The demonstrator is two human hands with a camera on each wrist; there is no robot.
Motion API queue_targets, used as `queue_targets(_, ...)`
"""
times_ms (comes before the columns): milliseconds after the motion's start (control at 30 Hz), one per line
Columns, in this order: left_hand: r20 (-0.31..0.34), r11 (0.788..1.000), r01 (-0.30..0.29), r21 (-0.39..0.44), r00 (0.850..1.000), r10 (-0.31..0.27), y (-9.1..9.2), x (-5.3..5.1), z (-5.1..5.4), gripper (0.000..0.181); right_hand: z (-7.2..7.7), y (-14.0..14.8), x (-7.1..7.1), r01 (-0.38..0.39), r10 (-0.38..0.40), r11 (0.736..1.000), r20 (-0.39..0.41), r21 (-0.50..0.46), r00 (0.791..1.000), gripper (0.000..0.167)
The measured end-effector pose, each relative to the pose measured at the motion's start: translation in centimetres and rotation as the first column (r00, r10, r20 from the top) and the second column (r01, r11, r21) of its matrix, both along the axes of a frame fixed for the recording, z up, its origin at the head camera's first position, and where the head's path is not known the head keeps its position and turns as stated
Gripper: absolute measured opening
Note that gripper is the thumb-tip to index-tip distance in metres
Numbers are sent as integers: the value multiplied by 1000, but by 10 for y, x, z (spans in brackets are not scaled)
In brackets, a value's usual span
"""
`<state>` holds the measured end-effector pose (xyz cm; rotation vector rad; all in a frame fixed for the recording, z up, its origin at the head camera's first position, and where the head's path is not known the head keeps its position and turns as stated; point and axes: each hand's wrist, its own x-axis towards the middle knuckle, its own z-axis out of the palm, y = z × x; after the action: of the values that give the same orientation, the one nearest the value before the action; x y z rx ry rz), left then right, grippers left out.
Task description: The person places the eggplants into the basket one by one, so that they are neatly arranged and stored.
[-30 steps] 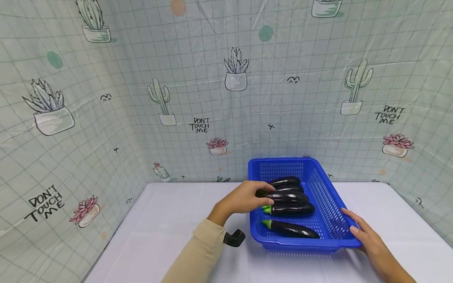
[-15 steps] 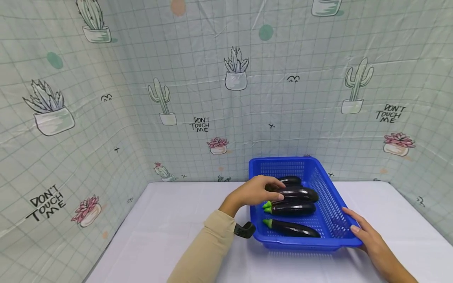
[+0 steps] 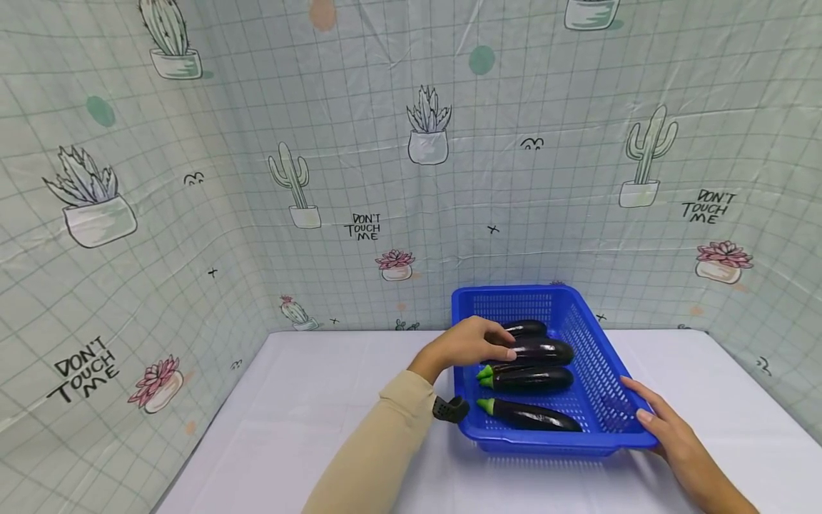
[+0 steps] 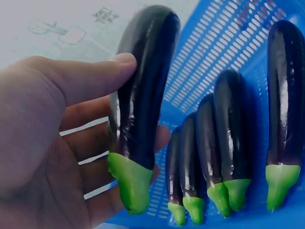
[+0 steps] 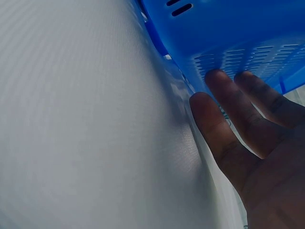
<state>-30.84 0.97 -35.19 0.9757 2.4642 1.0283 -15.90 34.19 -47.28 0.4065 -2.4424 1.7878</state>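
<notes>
My left hand [image 3: 465, 343] holds a glossy dark purple eggplant [image 4: 145, 90] between thumb and fingers, above the blue plastic basket [image 3: 546, 441]. Its green stem end points down in the left wrist view. Several more eggplants [image 4: 232, 124] lie side by side in the basket under the hand, partly hidden in the head view. A lone eggplant [image 3: 533, 415] lies apart near the basket's front wall. At the right front corner, my right hand [image 3: 671, 432] grips the basket, thumb over the rim and fingers against the outer wall; the right wrist view shows these fingers [image 5: 224, 129].
The basket stands on a white-covered table [image 3: 289, 421], right of centre. Behind and beside the table hangs a pale gridded cloth [image 3: 347, 178] printed with cacti and lettering. A black band [image 3: 452, 409] is worn at the left wrist.
My left hand has moved right and slightly up, lifting the eggplant and carrying it over the others. The right hand and the basket have stayed almost still.
</notes>
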Motion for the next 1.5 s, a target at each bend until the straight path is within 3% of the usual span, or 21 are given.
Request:
queue_targets(300,83,998,44,-43,996,-40,9,-9,3,31,4,2,-1,25,-26,999,13,32,1000,51)
queue_targets(600,121,997,58,-45,991,-53,18,-13,-3,27,2,3,0,24,-24,999,6,32,1000,50)
queue_targets(867,206,993,91,-72,976,-75,26,-12,-12,24,0,2,0,20,-20,1000,12,12,1000,50)
queue_targets(1133,105,984,61,-166,993,-44,27,-11,-16,22,0,0,0,19,-19,1000,15,8,1000,51)
queue_targets(1500,28,973,73,-219,997,-68,29,-8,-19,23,1,0,0,15,-15,1000,8,11,1000,51)
